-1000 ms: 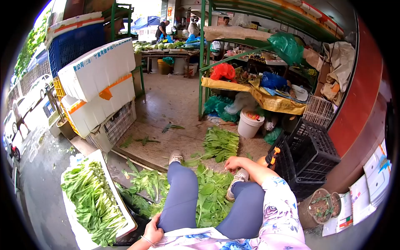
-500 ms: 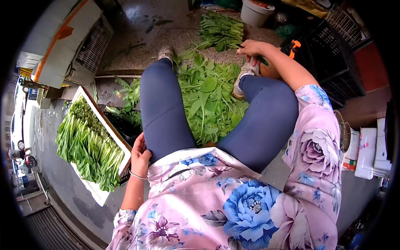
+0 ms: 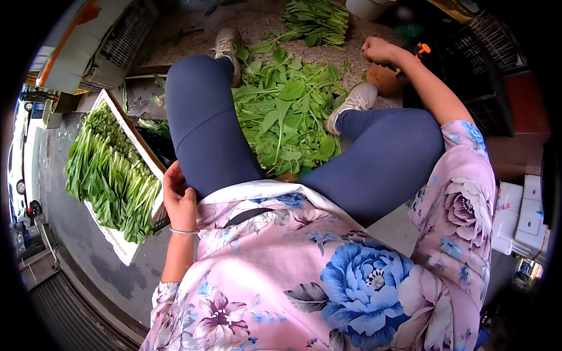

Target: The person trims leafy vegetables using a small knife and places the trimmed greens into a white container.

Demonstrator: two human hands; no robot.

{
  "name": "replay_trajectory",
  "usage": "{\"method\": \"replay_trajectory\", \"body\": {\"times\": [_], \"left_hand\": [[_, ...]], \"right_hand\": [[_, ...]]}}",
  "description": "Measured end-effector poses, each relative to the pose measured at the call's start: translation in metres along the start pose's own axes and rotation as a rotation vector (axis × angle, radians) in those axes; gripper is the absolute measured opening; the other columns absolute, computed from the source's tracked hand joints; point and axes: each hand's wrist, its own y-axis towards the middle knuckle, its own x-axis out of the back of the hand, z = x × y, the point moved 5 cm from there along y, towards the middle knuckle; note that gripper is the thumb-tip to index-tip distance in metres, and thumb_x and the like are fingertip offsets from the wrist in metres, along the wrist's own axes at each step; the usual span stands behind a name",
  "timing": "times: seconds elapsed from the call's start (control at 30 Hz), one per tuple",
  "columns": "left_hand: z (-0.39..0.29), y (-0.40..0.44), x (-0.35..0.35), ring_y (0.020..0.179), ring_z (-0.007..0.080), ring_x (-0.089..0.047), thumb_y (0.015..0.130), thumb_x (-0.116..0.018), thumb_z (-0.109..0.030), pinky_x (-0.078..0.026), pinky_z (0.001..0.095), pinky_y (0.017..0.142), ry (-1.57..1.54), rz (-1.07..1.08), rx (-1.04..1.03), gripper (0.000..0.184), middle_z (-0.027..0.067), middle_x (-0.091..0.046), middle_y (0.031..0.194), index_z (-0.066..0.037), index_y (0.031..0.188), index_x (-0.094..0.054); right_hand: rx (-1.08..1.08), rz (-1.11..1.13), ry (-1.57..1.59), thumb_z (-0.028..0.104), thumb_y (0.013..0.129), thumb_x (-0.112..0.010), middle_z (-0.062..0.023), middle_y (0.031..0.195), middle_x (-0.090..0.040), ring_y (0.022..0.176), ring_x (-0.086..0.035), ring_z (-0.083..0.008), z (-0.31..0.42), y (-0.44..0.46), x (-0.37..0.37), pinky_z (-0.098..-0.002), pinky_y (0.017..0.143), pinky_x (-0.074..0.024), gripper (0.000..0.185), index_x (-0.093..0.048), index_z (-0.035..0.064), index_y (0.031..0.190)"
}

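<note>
My left hand (image 3: 180, 199) rests loosely bent against the outside of my left thigh, nothing visible in it, with its thumb apart from the fingers. Out past my right knee, my right hand (image 3: 380, 51) is closed, knuckles up; whatever its fingers hold, if anything, is hidden. Just below that hand is a brownish-orange rounded object (image 3: 383, 79). To its left lies a bundle of long-stemmed leafy greens (image 3: 316, 22). Between my shoes spreads a heap of loose green leaves (image 3: 287, 111).
A white foam box (image 3: 126, 251) piled with leafy greens (image 3: 114, 175) stands at my left. Black plastic crates (image 3: 468, 76) are at the right, near an orange-tipped item (image 3: 422, 50). White boxes (image 3: 515, 216) stand farther right; a white bucket (image 3: 370, 8) is at the far edge.
My right hand has moved up and right, away from the greens bundle, and its fingers look more closed. My legs have spread wider and the view has shifted. My left hand stays at my thigh.
</note>
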Motion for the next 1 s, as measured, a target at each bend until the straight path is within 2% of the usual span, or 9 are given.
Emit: {"method": "replay_trajectory", "body": {"times": [0.1,0.23,0.3,0.47,0.6,0.7,0.83,0.9,1.0], "left_hand": [[-0.067,0.008,-0.003,0.112,0.023,-0.041,0.066,-0.043,0.008,-0.03,0.0324,0.097,0.339,-0.214,-0.457,0.051,0.0131,-0.043,0.12,0.001,0.117,-0.044],[-0.117,0.056,-0.033,0.113,0.0276,-0.042,0.068,-0.046,0.008,-0.029,0.0364,0.098,0.363,-0.141,-0.647,0.038,0.0151,-0.046,0.118,0.001,0.106,-0.052],[-0.13,0.088,-0.059,0.11,0.0293,-0.046,0.069,-0.048,0.007,-0.031,0.0369,0.096,0.387,-0.007,-0.709,0.032,0.0144,-0.052,0.111,0.0,0.1,-0.055],[-0.134,0.197,-0.134,0.103,0.0236,-0.052,0.067,-0.051,0.003,-0.037,0.0306,0.091,0.408,0.392,-0.572,0.031,0.0117,-0.055,0.105,-0.003,0.097,-0.057],[-0.097,0.285,-0.167,0.098,0.0206,-0.054,0.073,-0.05,-0.002,-0.04,0.029,0.086,0.587,0.545,-0.383,0.031,0.0114,-0.055,0.106,-0.004,0.103,-0.055],[-0.048,0.326,-0.178,0.086,0.0293,-0.057,0.075,-0.056,-0.01,-0.045,0.0355,0.078,0.958,0.499,-0.478,0.031,0.0132,-0.057,0.103,-0.006,0.105,-0.055],[-0.042,0.319,-0.203,0.089,0.0284,-0.058,0.074,-0.06,-0.015,-0.044,0.0374,0.082,0.826,0.649,-0.432,0.032,0.014,-0.059,0.098,-0.005,0.104,-0.056],[-0.039,0.307,-0.209,0.096,0.0262,-0.056,0.074,-0.061,-0.017,-0.04,0.0412,0.087,1.053,0.767,-0.353,0.034,0.0122,-0.058,0.102,-0.007,0.106,-0.055],[-0.043,0.294,-0.219,0.105,0.027,-0.049,0.078,-0.055,-0.02,-0.032,0.0474,0.094,1.068,0.896,-0.4,0.038,0.0122,-0.054,0.107,-0.005,0.113,-0.049]], "right_hand": [[-0.028,-0.052,0.228,0.011,0.075,-0.053,-0.0016,0.062,-0.051,0.047,-0.051,-0.0112,0.003,-0.024,-0.011,-0.0264,0.039,-0.0378,0.014,-0.054,0.003,0.087],[0.178,-0.083,0.218,0.014,0.08,-0.054,-0.0072,0.075,-0.062,0.064,-0.059,-0.0184,-0.046,0.002,-0.059,-0.0315,0.058,-0.0459,0.031,-0.057,0.0034,0.109],[-0.018,-0.237,0.189,0.016,0.081,-0.058,-0.0058,0.081,-0.063,0.07,-0.057,-0.015,-0.05,-0.015,-0.074,-0.0281,0.064,-0.0446,0.028,-0.06,0.0033,0.106],[-0.372,-0.481,0.61,0.021,0.079,-0.059,-0.0103,0.091,-0.065,0.084,-0.061,-0.0215,-0.116,0.046,-0.181,-0.0313,0.075,-0.0453,0.028,-0.062,0.0129,0.106],[-0.53,-0.509,0.457,0.023,0.08,-0.056,-0.0096,0.093,-0.064,0.086,-0.06,-0.0245,-0.11,0.072,-0.184,-0.0337,0.076,-0.0455,0.03,-0.06,0.0186,0.109],[-0.67,-0.545,0.374,0.024,0.08,-0.056,-0.0104,0.094,-0.064,0.087,-0.06,-0.0245,-0.104,0.089,-0.17,-0.0347,0.077,-0.0456,0.031,-0.059,0.0183,0.111],[-0.804,-0.526,0.138,0.024,0.082,-0.05,-0.0113,0.098,-0.062,0.088,-0.059,-0.0281,-0.121,0.129,-0.179,-0.038,0.077,-0.0461,0.032,-0.057,0.0234,0.113],[-0.792,-0.501,0.065,0.023,0.082,-0.048,-0.0113,0.094,-0.062,0.088,-0.058,-0.0289,-0.097,0.152,-0.18,-0.0397,0.074,-0.047,0.032,-0.058,0.0252,0.112],[-0.452,-0.634,-0.046,0.021,0.078,-0.052,-0.0085,0.088,-0.058,0.083,-0.056,-0.0282,-0.04,0.19,-0.18,-0.0404,0.066,-0.0473,0.03,-0.061,0.0255,0.107]]}}
